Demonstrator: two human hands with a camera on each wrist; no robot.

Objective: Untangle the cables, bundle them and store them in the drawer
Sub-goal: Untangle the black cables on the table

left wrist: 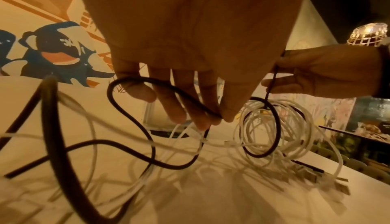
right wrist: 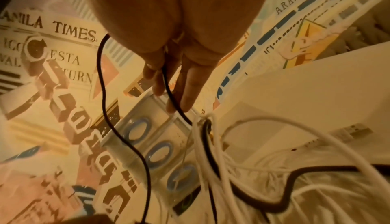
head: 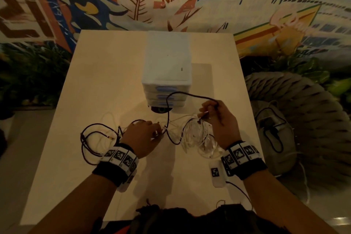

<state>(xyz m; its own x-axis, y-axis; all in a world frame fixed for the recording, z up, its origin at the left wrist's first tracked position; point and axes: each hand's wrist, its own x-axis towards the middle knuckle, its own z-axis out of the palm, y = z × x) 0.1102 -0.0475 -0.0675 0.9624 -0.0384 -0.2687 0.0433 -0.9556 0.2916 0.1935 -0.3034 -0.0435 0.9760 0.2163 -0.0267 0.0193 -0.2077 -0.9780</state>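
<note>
A long black cable [head: 190, 95] arcs up in front of the white drawer unit [head: 167, 66] and loops over the table's left side. My right hand [head: 204, 112] holds it raised, the cord running between the fingers [right wrist: 185, 94]. Below that hand lies a tangled coil of white cables [head: 197, 137]. My left hand [head: 158, 129] is low on the table and pinches the black cable [left wrist: 131, 111] together with a white strand at its fingertips [left wrist: 202, 124]. The white cables [left wrist: 295, 127] lie coiled to the right, a black loop hanging through them. All three blue-handled drawers [right wrist: 177, 137] look closed.
The unit stands mid-table on the pale tabletop [head: 106, 81]; a dark round object [head: 160, 110] lies at its foot. A woven chair [head: 313, 112] with a grey bag [head: 275, 138] stands right of the table. A painted wall is behind.
</note>
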